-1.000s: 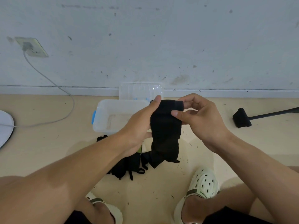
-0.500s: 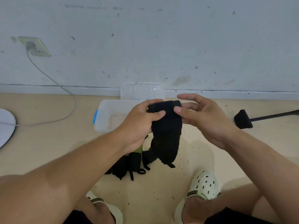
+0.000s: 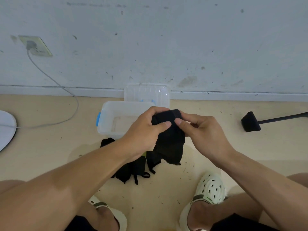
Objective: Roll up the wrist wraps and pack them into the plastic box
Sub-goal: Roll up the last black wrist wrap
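A black wrist wrap point(image 3: 170, 144) hangs between my hands above the floor, its top end partly rolled. My left hand point(image 3: 145, 132) grips the rolled top from the left, thumb across its front. My right hand point(image 3: 200, 130) pinches the same top from the right. Behind them stands the clear plastic box point(image 3: 108, 120) with a blue latch, open, nothing visible inside it. Its clear lid point(image 3: 147, 94) leans against the wall. More black wrist wraps point(image 3: 131, 170) lie in a pile on the floor under my left forearm, partly hidden.
A grey cable point(image 3: 55, 82) runs from a wall socket point(image 3: 35, 45) across the floor to a white round object point(image 3: 6, 129) at the left edge. A black foot on a rod point(image 3: 250, 121) lies at the right. My feet in pale clogs point(image 3: 209, 189) are below.
Both hands have closed in on the wrap's top and rolled it further. The hanging part has become shorter and has lifted a little off the pile.
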`<state>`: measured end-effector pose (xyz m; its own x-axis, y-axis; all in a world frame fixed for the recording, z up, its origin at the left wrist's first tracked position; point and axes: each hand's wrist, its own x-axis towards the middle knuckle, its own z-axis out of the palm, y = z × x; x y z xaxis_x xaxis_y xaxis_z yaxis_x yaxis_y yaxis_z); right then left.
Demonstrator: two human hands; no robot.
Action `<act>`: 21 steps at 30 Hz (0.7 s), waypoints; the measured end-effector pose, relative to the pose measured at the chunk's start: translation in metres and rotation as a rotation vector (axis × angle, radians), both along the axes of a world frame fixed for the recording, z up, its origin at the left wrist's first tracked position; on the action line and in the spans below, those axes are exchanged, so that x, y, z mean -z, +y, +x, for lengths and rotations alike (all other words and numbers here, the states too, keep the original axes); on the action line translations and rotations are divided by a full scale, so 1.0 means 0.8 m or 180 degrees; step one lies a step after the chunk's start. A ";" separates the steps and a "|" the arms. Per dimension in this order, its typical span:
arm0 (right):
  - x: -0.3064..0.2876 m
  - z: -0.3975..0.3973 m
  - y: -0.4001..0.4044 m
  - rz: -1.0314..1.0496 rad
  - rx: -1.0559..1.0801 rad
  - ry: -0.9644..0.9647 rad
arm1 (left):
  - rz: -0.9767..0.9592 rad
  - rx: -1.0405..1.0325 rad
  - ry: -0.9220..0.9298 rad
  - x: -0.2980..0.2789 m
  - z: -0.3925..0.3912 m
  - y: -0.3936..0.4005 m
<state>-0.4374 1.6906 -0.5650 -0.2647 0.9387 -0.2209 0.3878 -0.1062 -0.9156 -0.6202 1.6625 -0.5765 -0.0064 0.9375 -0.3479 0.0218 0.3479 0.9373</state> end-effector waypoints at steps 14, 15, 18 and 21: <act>-0.015 0.001 0.024 -0.0037 0.0183 0.0696 | -0.0361 -0.0037 -0.0464 -0.020 -0.002 0.012; -0.016 0.001 0.023 0.0017 0.0182 0.0707 | -0.0372 0.0060 -0.0441 -0.021 -0.001 0.011; -0.017 0.002 0.023 0.0138 0.0144 0.0723 | -0.0424 0.0035 -0.0533 -0.024 0.001 0.010; -0.017 0.005 0.025 0.0086 0.0068 0.0767 | -0.0456 -0.0033 -0.0582 -0.026 -0.001 0.010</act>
